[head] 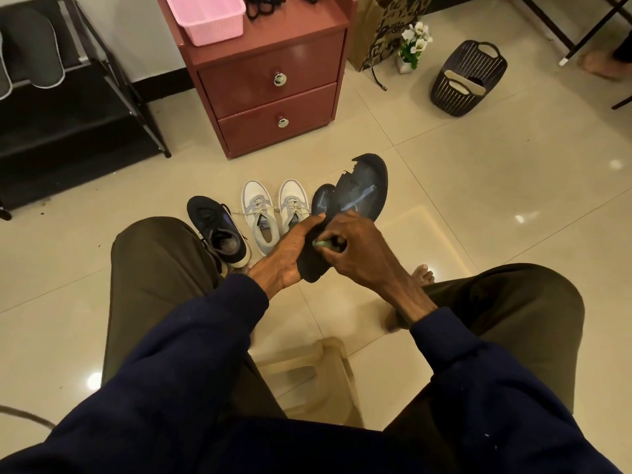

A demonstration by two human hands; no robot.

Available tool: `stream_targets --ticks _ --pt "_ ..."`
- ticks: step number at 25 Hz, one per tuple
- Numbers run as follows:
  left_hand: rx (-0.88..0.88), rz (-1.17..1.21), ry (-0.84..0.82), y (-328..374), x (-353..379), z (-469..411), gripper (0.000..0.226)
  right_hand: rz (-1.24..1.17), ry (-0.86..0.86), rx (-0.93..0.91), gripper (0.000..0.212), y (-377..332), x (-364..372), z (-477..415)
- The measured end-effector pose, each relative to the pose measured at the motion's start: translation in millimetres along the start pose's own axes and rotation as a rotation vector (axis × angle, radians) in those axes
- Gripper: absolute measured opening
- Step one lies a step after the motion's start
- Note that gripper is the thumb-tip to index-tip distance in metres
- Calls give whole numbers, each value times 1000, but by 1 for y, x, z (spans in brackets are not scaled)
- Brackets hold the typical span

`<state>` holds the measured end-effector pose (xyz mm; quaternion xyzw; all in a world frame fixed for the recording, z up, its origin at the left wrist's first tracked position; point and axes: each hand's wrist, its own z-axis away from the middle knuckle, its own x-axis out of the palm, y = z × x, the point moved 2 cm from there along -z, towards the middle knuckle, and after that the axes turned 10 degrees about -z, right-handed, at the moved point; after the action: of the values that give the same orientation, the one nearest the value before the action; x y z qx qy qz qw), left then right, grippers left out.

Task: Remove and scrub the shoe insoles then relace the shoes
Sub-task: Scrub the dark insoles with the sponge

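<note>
Two dark insoles are held together above the floor between my knees. The larger one [362, 189] has a torn, ragged toe edge; the smaller one [322, 200] lies beside it. My left hand [290, 251] grips them from below at the heel end. My right hand [352, 248] is closed around a small green brush [323, 243] pressed against the insoles. On the tiles stand a dark shoe [219, 230] and a pair of white laced shoes [273, 213]. Black laces [263, 5] lie on the cabinet top.
A red two-drawer cabinet [273, 90] with a pink basket [208, 15] stands ahead. A black shoe rack [68, 107] is at the left, a dark basket [468, 80] with pale insoles at the right, beside a paper bag [383, 32]. I sit on a beige stool [314, 378].
</note>
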<state>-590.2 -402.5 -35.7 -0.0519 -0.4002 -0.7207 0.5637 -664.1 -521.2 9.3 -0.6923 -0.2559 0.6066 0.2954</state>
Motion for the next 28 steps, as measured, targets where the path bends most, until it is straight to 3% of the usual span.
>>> stream_targets --ticks 5,10,14,15,19,24,28 --pt "-2 -4 -35 1 5 4 37 190 358 227 15 39 -31 -2" --pt "-4 -22 29 0 3 3 27 135 82 -59 15 0 1 0" --pt "-8 -37 -17 1 7 7 30 255 375 178 14 31 -31 -5" --pt "-13 -40 -17 1 8 9 29 217 371 172 14 31 -29 -4" --pt "-15 -32 31 0 8 9 22 89 76 -77 13 -1 0 -1" --pt "-17 -56 -18 0 8 7 36 215 329 164 13 29 -30 -4" --pt "-2 -20 26 0 7 7 24 78 42 -41 14 2 1 -2"
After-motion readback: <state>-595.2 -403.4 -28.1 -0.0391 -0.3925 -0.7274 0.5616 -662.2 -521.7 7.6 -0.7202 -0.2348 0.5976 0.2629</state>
